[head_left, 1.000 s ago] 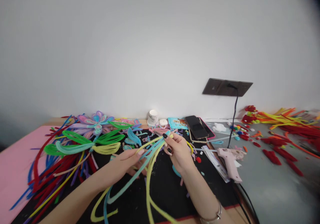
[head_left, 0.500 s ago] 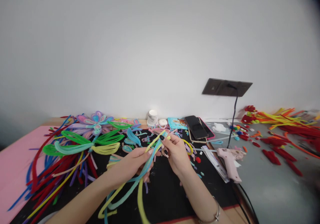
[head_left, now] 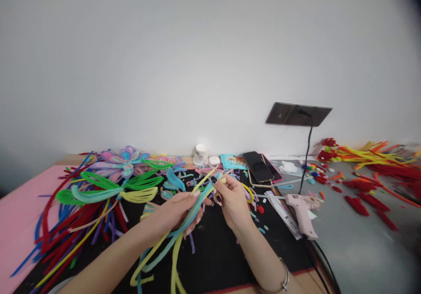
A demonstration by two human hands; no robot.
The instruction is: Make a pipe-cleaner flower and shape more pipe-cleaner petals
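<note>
A bundle of yellow, blue and mint pipe cleaners (head_left: 194,213) runs diagonally through both hands, its long ends drooping toward the lower left. My left hand (head_left: 179,210) is closed around the middle of the bundle, thumb on top. Near the upper ends, my right hand (head_left: 230,197) pinches the strands between thumb and fingers; its dark nails show. One yellow strand sticks out apart from the others at the top. Left of my hands lies a looped pipe-cleaner piece (head_left: 120,191) with green, mint and pale yellow loops.
A pink glue gun (head_left: 301,215) with a black cord rests at the right. Phones (head_left: 258,167) and a paper cup (head_left: 200,154) stand by the wall. Loose pipe cleaners (head_left: 79,232) pile up left on the black mat (head_left: 223,263); red pieces (head_left: 357,206) lie far right.
The lower yellow ends have swung left. The yellow strand at the top now stands farther apart from the blue ones. Both hands stay in nearly the same place.
</note>
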